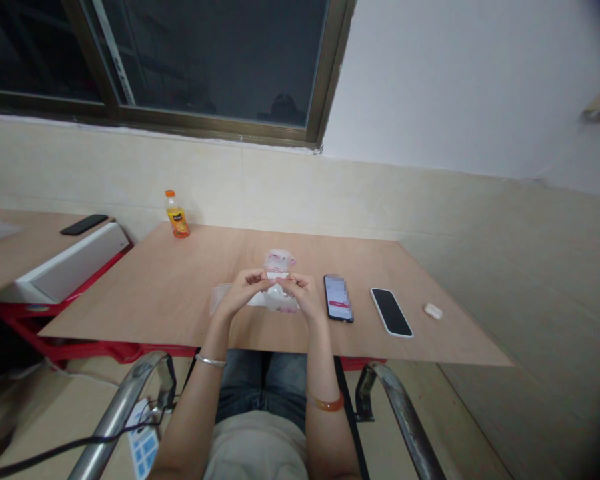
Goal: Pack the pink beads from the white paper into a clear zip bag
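A clear plastic bag (283,304) with reddish markings is at the middle of the table, under and between my two hands. From the left, my left hand (244,288) pinches at it with thumb and fingers closed. My right hand (304,291) grips from the other side, its thumb tip almost meeting the left one. Something whitish shows between the fingertips, too small to make out. Beside my left wrist, another flat, see-through plastic piece (219,295) lies on the wood.
To the right on the wooden table (145,293) lie a phone with a lit screen (338,299), a white-edged phone (391,312) and a small white case (433,311). An orange drink bottle (177,217) stands at the back left. Metal armrests (405,417) flank me.
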Motion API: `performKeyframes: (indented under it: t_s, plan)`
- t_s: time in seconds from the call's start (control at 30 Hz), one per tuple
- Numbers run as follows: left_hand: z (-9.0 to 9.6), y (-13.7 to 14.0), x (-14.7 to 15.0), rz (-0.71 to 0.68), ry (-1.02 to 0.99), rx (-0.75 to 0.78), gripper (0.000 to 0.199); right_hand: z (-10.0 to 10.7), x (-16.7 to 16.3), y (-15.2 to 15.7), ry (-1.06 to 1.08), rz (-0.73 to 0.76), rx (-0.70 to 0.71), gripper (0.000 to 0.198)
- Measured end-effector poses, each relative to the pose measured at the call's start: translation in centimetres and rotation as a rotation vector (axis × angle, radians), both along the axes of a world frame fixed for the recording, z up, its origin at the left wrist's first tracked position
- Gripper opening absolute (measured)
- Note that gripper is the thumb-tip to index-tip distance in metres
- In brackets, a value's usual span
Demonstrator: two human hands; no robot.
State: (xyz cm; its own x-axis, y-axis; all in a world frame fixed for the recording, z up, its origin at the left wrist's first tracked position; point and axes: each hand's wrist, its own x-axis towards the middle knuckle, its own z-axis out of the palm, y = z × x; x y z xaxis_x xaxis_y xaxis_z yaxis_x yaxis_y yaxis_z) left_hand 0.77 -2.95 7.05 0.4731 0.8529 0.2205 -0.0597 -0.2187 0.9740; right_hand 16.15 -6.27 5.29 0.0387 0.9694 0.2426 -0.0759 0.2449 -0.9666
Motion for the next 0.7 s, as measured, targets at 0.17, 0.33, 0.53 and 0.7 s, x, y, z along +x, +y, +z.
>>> performKeyframes:
  t_s: [0.17,0.33,0.53,0.7]
  plan:
    - [-0.4,0.2,-0.1,-0.028,0.013,-0.019,0.038,-0.1,0.6,0.1,-0.027,0.021,-0.03,0.044]
    - [-0.9,0.7,-0.3,-0.048,0.033,-0.022,0.04,-0.6,1.0,0.6,-0.067,0.128,-0.066,0.045]
    - [-1.8,2.3,-1.0,-0.001,0.084,0.019,0.037,-0.6,1.4,1.3,-0.173,0.127,-0.009,0.043]
    - [-2.0,5.9,-0.9,-0.043,0.168,0.056,0.031,0.2,3.1,4.3,-0.292,0.152,0.015,0.033]
